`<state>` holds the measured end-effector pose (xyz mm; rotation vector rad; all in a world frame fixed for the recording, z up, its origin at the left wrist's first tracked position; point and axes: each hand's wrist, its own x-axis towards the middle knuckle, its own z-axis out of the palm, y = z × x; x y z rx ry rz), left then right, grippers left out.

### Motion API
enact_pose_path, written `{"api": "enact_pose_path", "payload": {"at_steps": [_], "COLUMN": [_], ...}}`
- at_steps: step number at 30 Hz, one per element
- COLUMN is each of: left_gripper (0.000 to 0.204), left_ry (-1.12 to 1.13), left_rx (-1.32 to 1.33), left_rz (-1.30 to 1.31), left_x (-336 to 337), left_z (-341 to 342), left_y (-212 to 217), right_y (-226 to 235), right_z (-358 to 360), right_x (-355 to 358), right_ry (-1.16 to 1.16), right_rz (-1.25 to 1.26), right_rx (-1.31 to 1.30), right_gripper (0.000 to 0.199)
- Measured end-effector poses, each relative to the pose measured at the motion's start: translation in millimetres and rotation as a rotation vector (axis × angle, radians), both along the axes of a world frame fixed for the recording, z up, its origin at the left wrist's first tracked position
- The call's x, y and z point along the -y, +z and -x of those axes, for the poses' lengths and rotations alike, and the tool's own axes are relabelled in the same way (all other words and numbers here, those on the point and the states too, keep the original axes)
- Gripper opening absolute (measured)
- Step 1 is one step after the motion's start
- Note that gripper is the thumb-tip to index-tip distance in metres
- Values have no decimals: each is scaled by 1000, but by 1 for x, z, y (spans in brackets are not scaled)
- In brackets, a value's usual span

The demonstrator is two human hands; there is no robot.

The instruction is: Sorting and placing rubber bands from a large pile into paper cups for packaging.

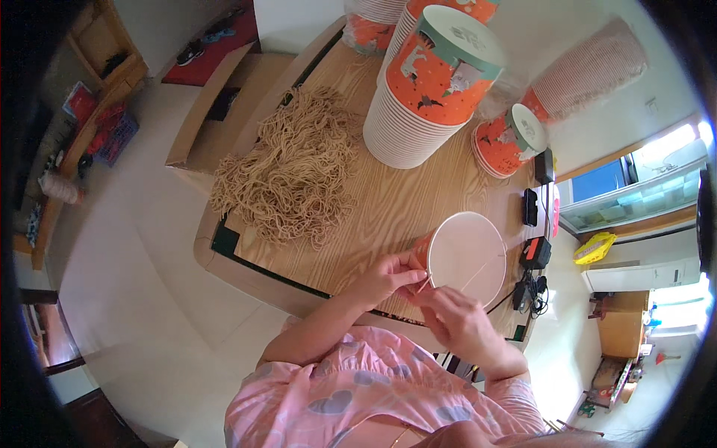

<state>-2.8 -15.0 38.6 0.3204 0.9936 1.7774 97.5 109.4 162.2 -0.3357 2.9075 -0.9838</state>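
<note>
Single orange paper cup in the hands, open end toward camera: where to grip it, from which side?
Grip the paper cup by its orange side wall just under the rim, coming from the person's left, as the left hand does. The wall is exposed there; the wide round mouth stays free for the cord the right hand pinches.

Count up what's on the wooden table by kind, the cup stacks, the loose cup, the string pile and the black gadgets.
Stacks of orange paper cups: 4
Single cup in the left hand, with the right hand on its rim: 1
Piles of tan string: 1
Small black devices along the table edge: about 4, too small for certainty
Total: about 10
</note>
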Motion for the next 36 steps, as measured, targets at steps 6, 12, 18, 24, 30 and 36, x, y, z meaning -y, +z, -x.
{"api": "enact_pose_path", "payload": {"at_steps": [6, 12, 18, 24, 30, 36], "left_gripper": [10, 10, 11, 10, 10, 12], "left_ry": [-16, 19, -8, 28, 49, 52], "left_rx": [-55, 130, 571, 284, -262, -313], "left_rz": [22, -8, -308, -173, 23, 14], "left_x": [17, 20, 10, 20, 27, 32], "left_z": [3, -2, -2, 3, -1, 0], "left_y": [-6, 0, -6, -7, -12, -13], "right_y": [-25, -28, -28, -21, -20, -20], "right_z": [-5, -9, -10, -11, 1, 6], "right_x": [2, 11, 14, 8, 8, 5], "right_ry": [-36, -11, 66, 40, -23, -121], "right_rz": [-53, -85, -107, -119, -116, -219], "right_rx": [-24, 52, 0, 31, -70, -128], "right_gripper": [26, 29, 30, 21, 22, 22]}}
